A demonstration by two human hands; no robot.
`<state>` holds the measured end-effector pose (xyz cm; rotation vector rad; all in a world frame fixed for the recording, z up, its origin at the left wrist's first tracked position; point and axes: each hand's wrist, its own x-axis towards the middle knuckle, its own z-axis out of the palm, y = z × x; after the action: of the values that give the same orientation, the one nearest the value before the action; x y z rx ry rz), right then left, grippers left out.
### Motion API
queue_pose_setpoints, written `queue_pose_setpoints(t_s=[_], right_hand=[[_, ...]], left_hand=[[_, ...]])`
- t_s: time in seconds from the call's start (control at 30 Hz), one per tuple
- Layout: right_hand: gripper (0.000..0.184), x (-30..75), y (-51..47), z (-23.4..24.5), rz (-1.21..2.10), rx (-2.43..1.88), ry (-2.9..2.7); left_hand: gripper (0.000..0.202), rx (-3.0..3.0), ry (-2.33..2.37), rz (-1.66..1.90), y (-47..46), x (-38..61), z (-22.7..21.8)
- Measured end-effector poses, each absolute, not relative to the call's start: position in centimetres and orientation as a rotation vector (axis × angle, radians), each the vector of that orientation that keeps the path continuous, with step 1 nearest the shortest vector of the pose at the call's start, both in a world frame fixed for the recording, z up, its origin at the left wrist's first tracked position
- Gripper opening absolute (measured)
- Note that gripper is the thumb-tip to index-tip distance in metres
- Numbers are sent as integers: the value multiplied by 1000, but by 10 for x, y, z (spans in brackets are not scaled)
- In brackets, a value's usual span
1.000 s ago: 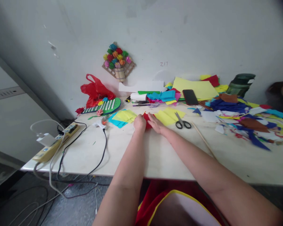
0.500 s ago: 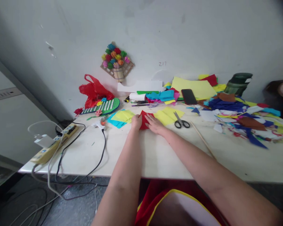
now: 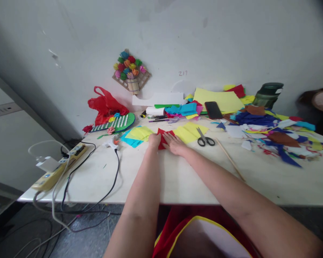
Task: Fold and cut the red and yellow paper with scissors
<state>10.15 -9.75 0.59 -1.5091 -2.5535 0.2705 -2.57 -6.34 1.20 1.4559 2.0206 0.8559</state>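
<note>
A piece of red paper point(image 3: 161, 145) lies on the table between my hands. My left hand point(image 3: 153, 141) is closed at its left edge, thumb on top; some of those fingers are hidden. Fingers stretched, my right hand point(image 3: 176, 144) lies flat over the right part of the paper and presses it down. Yellow paper sheets point(image 3: 187, 131) lie just beyond my right hand, with black-handled scissors point(image 3: 205, 139) on their right end. More yellow paper point(image 3: 138, 133) rests on blue paper point(image 3: 131, 142) to the left of my left hand.
A thin wooden stick point(image 3: 230, 159) lies right of my right forearm. Paper scraps point(image 3: 282, 138) heap at the right, near a phone point(image 3: 213, 110) and a green bottle point(image 3: 268, 95). A hot glue gun point(image 3: 111, 143), its cord and a power strip point(image 3: 47, 181) are at the left.
The view has shifted slightly, moving the scene a little to the left. My right hand's fingers are spread a bit more over the red paper; my left hand stays at its edge.
</note>
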Motion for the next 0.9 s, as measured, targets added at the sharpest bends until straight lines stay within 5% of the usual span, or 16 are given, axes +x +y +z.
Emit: queue_pose_setpoints(t_s=[0.9], right_hand=[[70,104,-90,0,248,-1816,-2342]], left_hand=[[32,1549,2362,705,-79,-12,25]])
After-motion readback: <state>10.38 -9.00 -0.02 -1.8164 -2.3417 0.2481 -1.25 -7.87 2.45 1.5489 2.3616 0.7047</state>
